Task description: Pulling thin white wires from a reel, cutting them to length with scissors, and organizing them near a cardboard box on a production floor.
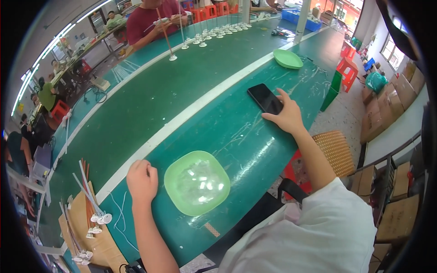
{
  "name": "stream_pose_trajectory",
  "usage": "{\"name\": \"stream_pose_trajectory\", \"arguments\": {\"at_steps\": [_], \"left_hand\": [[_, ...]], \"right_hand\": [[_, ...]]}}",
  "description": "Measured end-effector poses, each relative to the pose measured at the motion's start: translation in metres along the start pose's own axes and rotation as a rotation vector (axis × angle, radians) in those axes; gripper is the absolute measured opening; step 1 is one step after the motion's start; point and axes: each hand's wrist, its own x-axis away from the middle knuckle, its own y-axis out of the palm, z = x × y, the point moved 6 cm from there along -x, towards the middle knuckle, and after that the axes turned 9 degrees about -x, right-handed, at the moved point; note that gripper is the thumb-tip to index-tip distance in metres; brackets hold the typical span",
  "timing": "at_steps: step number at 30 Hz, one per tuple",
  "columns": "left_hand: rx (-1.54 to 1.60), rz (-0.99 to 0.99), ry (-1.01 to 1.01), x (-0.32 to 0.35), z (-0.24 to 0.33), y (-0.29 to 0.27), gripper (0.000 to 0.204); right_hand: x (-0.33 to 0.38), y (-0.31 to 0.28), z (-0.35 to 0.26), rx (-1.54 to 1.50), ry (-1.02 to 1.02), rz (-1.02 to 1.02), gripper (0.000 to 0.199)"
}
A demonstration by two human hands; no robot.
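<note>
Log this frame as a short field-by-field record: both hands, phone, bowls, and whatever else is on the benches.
Left hand: loosely curled, left of the near bowl; nothing seen in it
Right hand: thumb and fingers at the edges of the phone
Phone: black, screen up and dark
Near bowl: green; shiny clear contents, kind unclear
Far bowl: green, beyond the phone
Lower left: rods with white bases on cardboard
Across: person in dark red, hands by a brown rod; rows of white discs

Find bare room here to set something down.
Mostly bare: the tabletop between the near green bowl and the phone at your right hand; also the green strip just past the near white rail. Crowded: the cardboard left of your left hand, under rods.
</note>
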Motion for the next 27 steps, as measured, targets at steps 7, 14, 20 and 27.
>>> {"name": "stream_pose_trajectory", "arguments": {"at_steps": [7, 14, 20, 27], "left_hand": [[-0.022, 0.011, 0.015, 0.002, 0.002, 0.003, 0.011], [-0.048, -0.024, 0.009, 0.006, 0.004, 0.000, 0.011], [-0.050, -0.032, 0.038, 0.003, 0.001, 0.005, 0.012], [-0.043, -0.088, 0.079, -0.002, 0.000, 0.010, 0.012]], "right_hand": [[-0.026, 0.004, 0.021, -0.098, 0.051, -0.101, 0.100], [-0.032, 0.002, 0.035, -0.174, 0.080, -0.257, 0.082], [-0.076, -0.006, 0.089, -0.544, 0.669, -0.462, 0.038], [-0.073, -0.009, 0.083, -0.564, 0.392, -0.438, 0.037]]}}
